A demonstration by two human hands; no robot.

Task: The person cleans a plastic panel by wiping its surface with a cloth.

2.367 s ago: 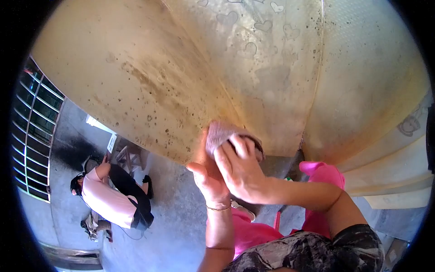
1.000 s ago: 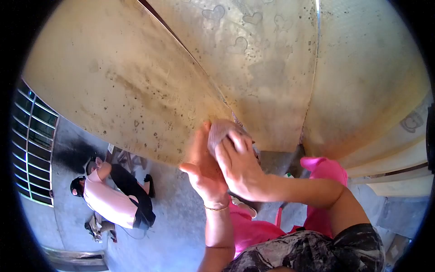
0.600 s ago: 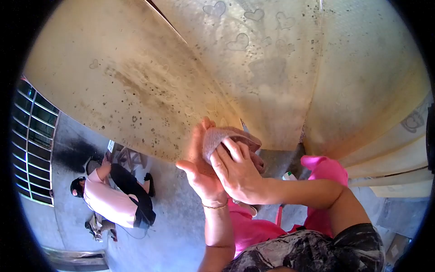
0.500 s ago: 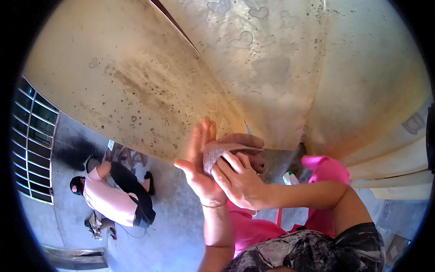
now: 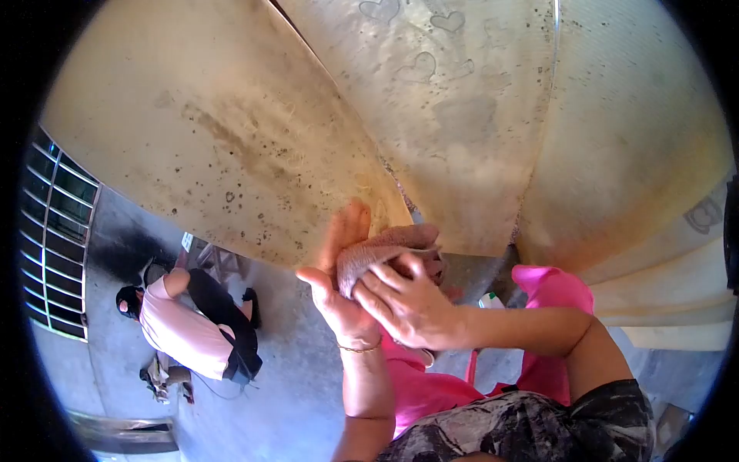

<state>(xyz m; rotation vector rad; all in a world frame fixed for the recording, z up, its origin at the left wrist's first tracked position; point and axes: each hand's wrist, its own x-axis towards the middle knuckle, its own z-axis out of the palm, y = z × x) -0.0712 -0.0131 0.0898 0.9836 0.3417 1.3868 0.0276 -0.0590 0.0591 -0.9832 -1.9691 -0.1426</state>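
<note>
The right hand (image 5: 412, 308) is curled closed on a bunched, mauve-brown cloth (image 5: 366, 262), its fingertips sunk into the fabric; the left hand (image 5: 342, 300) grips nothing that shows, its palm turned up and its thumb spread away from the grip. The cloth sits right at the grip, bulging past the fingers on their far side and lapping over the left palm, against which it appears to be pressed; a loose fold stands out just beyond the right knuckles.

The step in hand looks like wiping the left palm and fingers with the cloth; another stroke would call for the left hand held flat and steady, the right fingers firm on the bunch, and the pressure light enough that the fold does not slip out.

Beyond the grip spreads a yellowish sheet (image 5: 154, 115), marked with dark spots; whether the left fingertips touch its lower edge I cannot tell. Nearer the body than the grip, a bracelet (image 5: 359, 349) rings the left wrist; to the right of the grip is a bright pink garment (image 5: 554, 292); well off to its left, a co-worker (image 5: 185, 331) bends low over the grey floor (image 5: 285, 346).
</note>
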